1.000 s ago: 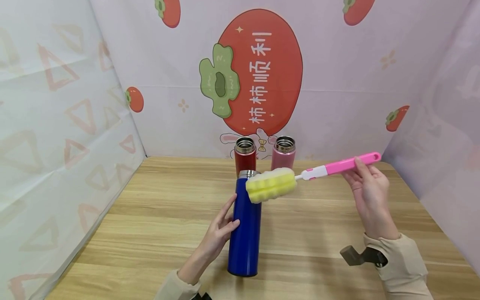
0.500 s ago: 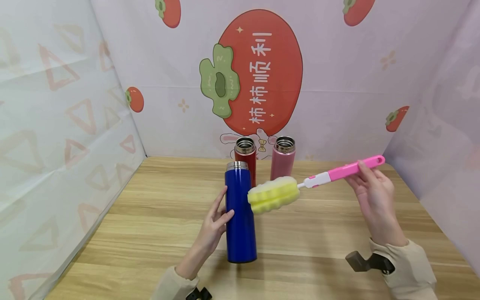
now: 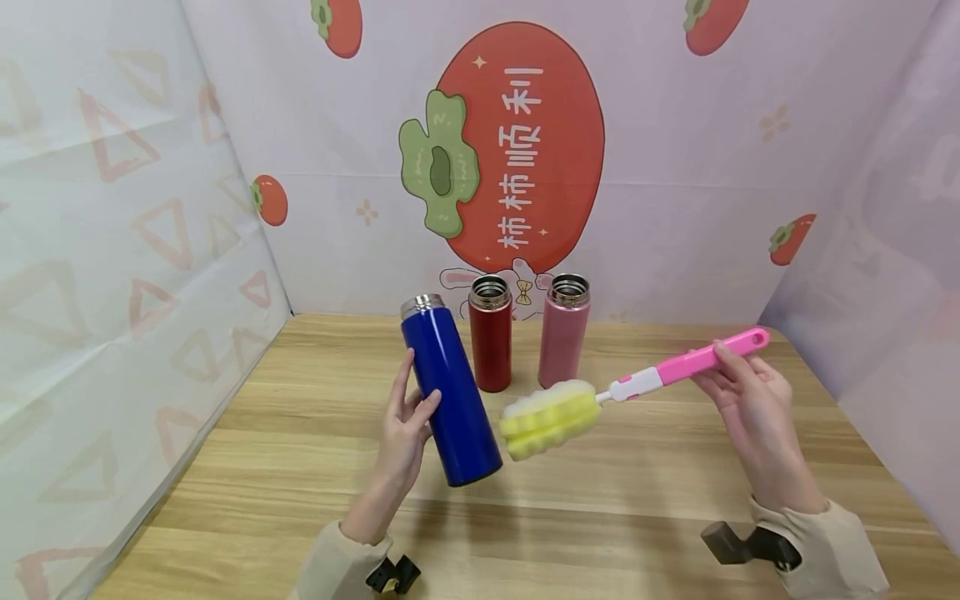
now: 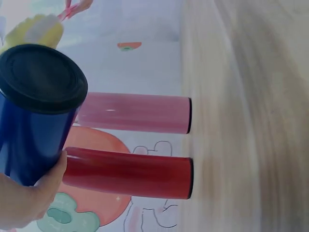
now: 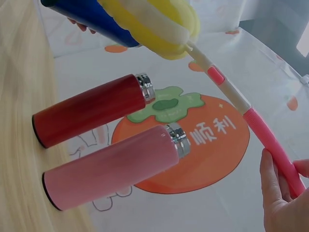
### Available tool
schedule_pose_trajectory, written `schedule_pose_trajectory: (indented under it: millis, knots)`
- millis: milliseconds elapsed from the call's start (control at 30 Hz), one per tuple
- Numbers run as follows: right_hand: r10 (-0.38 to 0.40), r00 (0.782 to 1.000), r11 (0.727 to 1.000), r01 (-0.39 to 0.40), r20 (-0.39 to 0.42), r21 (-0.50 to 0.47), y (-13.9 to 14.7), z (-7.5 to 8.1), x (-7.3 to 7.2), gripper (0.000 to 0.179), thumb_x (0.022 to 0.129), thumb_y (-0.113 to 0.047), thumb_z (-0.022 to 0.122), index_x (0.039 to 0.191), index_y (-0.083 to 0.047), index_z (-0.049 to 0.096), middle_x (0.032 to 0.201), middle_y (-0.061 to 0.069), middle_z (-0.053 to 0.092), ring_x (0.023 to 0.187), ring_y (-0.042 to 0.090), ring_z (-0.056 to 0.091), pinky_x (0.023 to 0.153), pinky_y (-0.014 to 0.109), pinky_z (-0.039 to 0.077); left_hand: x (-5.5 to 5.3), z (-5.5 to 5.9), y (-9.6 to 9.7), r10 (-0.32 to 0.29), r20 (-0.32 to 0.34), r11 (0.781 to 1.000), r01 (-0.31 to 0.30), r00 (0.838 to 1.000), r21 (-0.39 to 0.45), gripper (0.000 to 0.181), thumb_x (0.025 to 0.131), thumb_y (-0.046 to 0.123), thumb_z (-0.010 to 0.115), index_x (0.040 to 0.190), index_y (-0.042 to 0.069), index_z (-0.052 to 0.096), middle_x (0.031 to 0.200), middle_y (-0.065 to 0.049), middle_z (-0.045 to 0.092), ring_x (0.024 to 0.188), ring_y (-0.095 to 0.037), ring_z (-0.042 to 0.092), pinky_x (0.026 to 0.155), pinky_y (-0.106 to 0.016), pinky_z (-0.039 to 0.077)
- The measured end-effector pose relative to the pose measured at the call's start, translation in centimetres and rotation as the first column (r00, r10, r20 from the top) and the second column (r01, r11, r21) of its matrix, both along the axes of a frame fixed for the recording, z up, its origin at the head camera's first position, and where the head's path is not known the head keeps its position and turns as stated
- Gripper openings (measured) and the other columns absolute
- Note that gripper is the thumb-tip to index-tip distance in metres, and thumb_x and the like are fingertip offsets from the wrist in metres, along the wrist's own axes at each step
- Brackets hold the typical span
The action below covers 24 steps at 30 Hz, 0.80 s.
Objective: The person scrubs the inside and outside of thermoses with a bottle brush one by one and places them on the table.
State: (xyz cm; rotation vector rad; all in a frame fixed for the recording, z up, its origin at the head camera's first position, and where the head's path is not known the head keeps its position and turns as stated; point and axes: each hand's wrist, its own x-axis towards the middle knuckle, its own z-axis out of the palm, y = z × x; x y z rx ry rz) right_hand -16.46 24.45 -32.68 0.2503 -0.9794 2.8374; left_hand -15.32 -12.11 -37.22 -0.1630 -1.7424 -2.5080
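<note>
My left hand [image 3: 403,433] grips a blue thermos bottle [image 3: 450,396] around its side, lidless, with a steel neck. The bottle leans to the left, raised off the table, and its black base [image 4: 42,77] shows in the left wrist view. In my right hand [image 3: 753,417] is a bottle brush [image 3: 637,383], pinched by its pink handle [image 5: 270,145]. The brush points left, its yellow and white sponge head [image 3: 551,417] in the air just right of the blue bottle's lower end.
A red thermos bottle [image 3: 492,342] and a pink thermos bottle [image 3: 564,337] stand upright and lidless at the back of the wooden table [image 3: 300,433]. Printed cloth walls [image 3: 660,167] close off the back and sides.
My left hand has lifted the blue bottle up and left, tilting it leftward, away from in front of the red one. My right hand has lowered the brush and shifted slightly right.
</note>
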Motion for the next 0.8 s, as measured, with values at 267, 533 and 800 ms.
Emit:
schedule_pose_trajectory:
  millis: [267,533,800]
  knots:
    - [0.046,0.999,0.993,-0.049,0.029,0.107,-0.2,-0.6,0.4,0.016,0.089,0.005,0.044,0.089,0.007,0.06,0.081,0.018,0.064,0.08,0.024,0.064,0.074,0.032,0.048,-0.1,0.8,-0.2,0.103,0.004,0.994,-0.103,0.995,0.042,0.064,0.09,0.008,0.048,0.141,0.032,0.017,0.132,-0.018,0.033,0.112,-0.024,0.045,0.085,-0.034,0.043]
    - [0.031,0.998,0.975,-0.042,0.051,0.218,-0.9,-1.4,0.3,0.012,0.087,0.0,0.05,0.094,0.003,0.06,0.084,0.016,0.065,0.08,0.022,0.065,0.075,0.031,0.048,0.1,1.3,-0.1,0.122,0.016,0.988,-0.123,0.992,0.09,0.064,0.09,0.006,0.047,0.139,0.036,0.019,0.13,-0.014,0.035,0.111,-0.021,0.046,0.084,-0.032,0.044]
    - [-0.016,0.999,0.954,0.006,0.03,0.299,4.2,-9.7,-5.1,0.026,0.089,-0.001,0.047,0.113,0.008,0.051,0.1,0.026,0.06,0.094,0.035,0.059,0.081,0.041,0.043,0.3,1.7,-0.2,0.132,-0.017,0.987,-0.13,0.991,0.098,0.064,0.091,0.009,0.046,0.14,0.037,0.016,0.133,-0.012,0.034,0.113,-0.022,0.044,0.085,-0.034,0.043]
